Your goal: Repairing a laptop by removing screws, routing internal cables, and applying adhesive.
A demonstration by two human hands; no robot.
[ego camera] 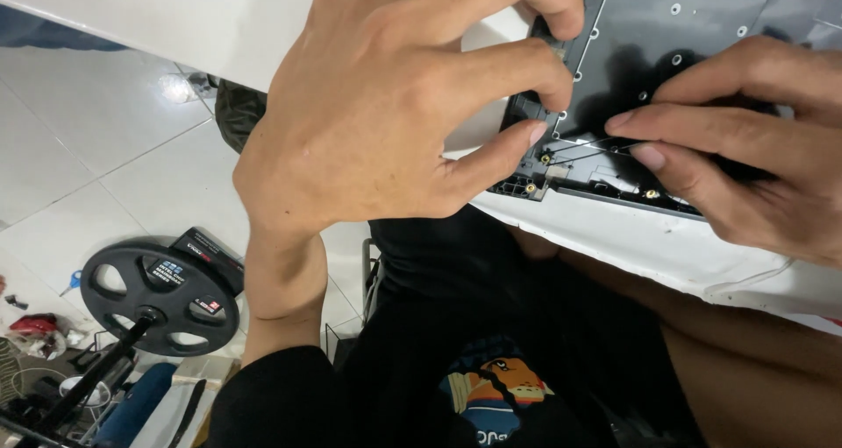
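While the left hand [386, 123] pinches the corner of the dark grey plastic laptop chassis [640, 71] on the white desk [667, 246], the right hand [754, 150] nips a thin black wire [583, 143]

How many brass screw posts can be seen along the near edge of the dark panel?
3: one by the left thumb tip, one at the corner, one under the right fingers. Hands may hide others.

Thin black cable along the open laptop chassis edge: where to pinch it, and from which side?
Judging by its pose, pinch the thin black cable on its free run between the left hand and right hand, coming from above. There it lies exposed across the laptop chassis, while its ends sit under the fingertips.
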